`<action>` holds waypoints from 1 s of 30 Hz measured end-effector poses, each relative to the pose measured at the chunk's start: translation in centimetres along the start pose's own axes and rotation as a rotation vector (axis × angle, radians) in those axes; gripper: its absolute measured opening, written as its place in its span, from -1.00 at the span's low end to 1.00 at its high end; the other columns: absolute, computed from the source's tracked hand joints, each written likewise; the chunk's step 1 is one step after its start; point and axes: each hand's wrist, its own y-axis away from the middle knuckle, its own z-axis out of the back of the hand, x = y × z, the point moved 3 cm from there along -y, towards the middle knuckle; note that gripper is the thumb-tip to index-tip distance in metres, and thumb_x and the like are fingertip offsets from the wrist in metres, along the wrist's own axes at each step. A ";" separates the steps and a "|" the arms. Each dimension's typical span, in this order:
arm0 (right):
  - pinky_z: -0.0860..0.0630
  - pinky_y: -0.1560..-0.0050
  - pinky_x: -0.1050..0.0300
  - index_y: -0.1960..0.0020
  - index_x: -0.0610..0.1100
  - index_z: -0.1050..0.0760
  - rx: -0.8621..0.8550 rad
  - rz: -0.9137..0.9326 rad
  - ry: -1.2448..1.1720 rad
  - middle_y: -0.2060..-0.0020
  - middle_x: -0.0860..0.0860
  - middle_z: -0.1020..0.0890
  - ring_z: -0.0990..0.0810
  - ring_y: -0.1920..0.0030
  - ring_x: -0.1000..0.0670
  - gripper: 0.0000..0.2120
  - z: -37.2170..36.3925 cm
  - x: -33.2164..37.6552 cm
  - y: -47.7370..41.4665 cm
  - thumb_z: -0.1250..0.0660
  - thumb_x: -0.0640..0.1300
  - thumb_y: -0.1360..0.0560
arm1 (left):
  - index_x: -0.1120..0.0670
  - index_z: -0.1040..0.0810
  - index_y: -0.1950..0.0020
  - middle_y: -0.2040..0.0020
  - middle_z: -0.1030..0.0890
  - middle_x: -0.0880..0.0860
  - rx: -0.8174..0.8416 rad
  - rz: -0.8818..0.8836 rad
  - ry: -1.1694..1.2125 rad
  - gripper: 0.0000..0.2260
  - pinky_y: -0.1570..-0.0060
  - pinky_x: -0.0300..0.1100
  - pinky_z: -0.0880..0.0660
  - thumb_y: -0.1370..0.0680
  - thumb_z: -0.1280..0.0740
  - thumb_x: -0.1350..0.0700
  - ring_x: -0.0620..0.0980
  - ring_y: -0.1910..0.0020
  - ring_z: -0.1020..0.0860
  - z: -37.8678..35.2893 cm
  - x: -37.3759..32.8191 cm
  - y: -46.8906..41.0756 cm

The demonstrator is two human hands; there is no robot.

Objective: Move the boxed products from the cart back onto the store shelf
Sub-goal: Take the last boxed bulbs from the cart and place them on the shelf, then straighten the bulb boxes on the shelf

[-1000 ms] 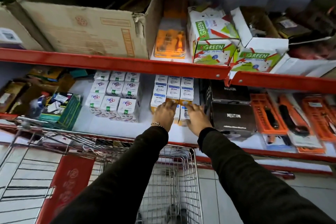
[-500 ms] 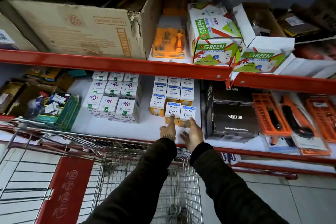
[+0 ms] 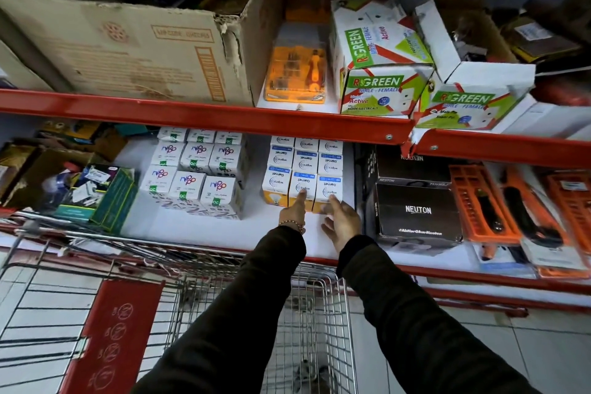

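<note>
Small white, blue and yellow bulb boxes (image 3: 303, 169) stand in neat rows on the white lower shelf (image 3: 198, 227). My left hand (image 3: 295, 212) points one finger onto the front middle box, holding nothing. My right hand (image 3: 341, 221) has its fingers spread, with the fingertips against the front right box (image 3: 329, 189). Below my arms is the wire shopping cart (image 3: 313, 323); the part of its basket that shows holds no boxes.
A second block of white boxes (image 3: 195, 173) stands to the left. Black Neuton boxes (image 3: 417, 211) sit close on the right, then orange tool packs (image 3: 486, 205). The red upper shelf edge (image 3: 204, 118) overhangs, carrying a cardboard carton (image 3: 128, 48) and green-white boxes (image 3: 380, 73).
Both hands have drawn back from covering the front boxes to only fingertips touching them. The front two boxes now sit flush in the row. The view has tilted up a little.
</note>
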 end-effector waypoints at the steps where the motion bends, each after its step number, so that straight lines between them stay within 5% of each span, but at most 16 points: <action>1: -0.47 -0.30 -0.07 -0.29 -0.27 -0.49 0.001 0.008 0.037 -0.04 -0.14 -0.62 -0.52 -0.11 -0.10 -0.61 0.1 0.1 -0.1 -0.32 -0.01 -0.61 | 0.17 -0.46 -0.36 -0.25 -0.55 0.14 0.001 -0.001 -0.008 -0.39 -0.26 -0.03 -0.44 -0.51 -0.29 -0.26 0.13 -0.10 -0.47 0.0 -0.1 -0.1; 8: -0.46 -0.24 -0.12 -0.03 -0.05 -0.52 0.017 -0.002 0.173 -0.21 -0.08 -0.62 -0.47 -0.28 -0.16 -0.74 0.7 0.0 -0.7 -0.30 0.15 -0.58 | 0.20 -0.44 -0.39 -0.30 -0.53 0.17 -0.005 0.000 -0.063 -0.30 -0.34 0.00 -0.43 -0.49 -0.26 -0.33 0.17 -0.24 -0.48 0.4 0.1 -0.4; 13: -0.49 -0.22 -0.07 -0.11 -0.15 -0.60 0.007 -0.057 0.130 -0.05 0.04 -0.58 -0.47 -0.25 -0.12 -0.55 0.3 -0.9 0.5 -0.42 0.21 -0.47 | 0.12 -0.47 -0.13 0.00 -0.51 0.09 0.011 -0.003 0.028 -0.48 0.01 -0.08 -0.47 -0.52 -0.19 -0.33 0.11 0.07 -0.47 1.5 0.1 1.0; 16: -0.50 -0.27 -0.07 -0.15 -0.05 -0.51 0.041 -0.100 0.082 -0.12 -0.02 -0.54 -0.50 -0.20 -0.13 -0.60 -0.5 -2.3 1.8 -0.45 0.17 -0.46 | 0.06 -0.38 -0.12 -0.08 -0.48 0.08 0.001 0.007 0.173 -0.53 0.25 -0.18 -0.38 -0.54 -0.14 -0.34 0.05 0.12 -0.45 3.7 0.7 1.5; 21: -0.51 -0.05 -0.05 -0.28 -0.16 -0.47 0.100 -0.136 0.046 -0.06 -0.07 -0.51 -0.50 -0.03 -0.16 -0.53 -3.9 -4.4 3.4 -0.44 0.09 -0.50 | 0.20 -0.35 -0.44 -0.27 -0.48 0.17 -0.097 -0.001 0.374 -0.26 0.08 -0.09 -0.47 -0.52 -0.12 -0.37 0.13 -0.10 -0.51 9.0 2.2 1.2; 24: -0.56 0.04 -0.06 -0.24 -0.14 -0.43 0.138 -0.158 0.024 -0.09 -0.10 -0.49 -0.55 0.02 -0.19 -0.57 -6.8 -5.0 4.2 -0.44 0.07 -0.51 | 0.15 -0.31 -0.49 -0.42 -0.42 0.18 -0.165 -0.016 0.477 -0.29 0.07 -0.09 -0.47 -0.54 -0.14 -0.35 0.21 -0.24 -0.52 12.3 1.9 1.6; 30: -0.59 -0.22 -0.10 -0.35 -0.03 -0.45 0.282 -0.146 -0.001 -0.27 -0.04 -0.48 -0.65 -0.13 -0.21 -0.59 -13.4 -6.5 5.8 -0.41 0.02 -0.55 | 0.02 -0.19 -0.56 -0.55 -0.24 0.12 -0.195 -0.083 0.552 -0.27 -0.27 -0.05 -0.39 -0.51 -0.19 -0.35 0.20 -0.42 -0.38 18.0 -0.5 1.0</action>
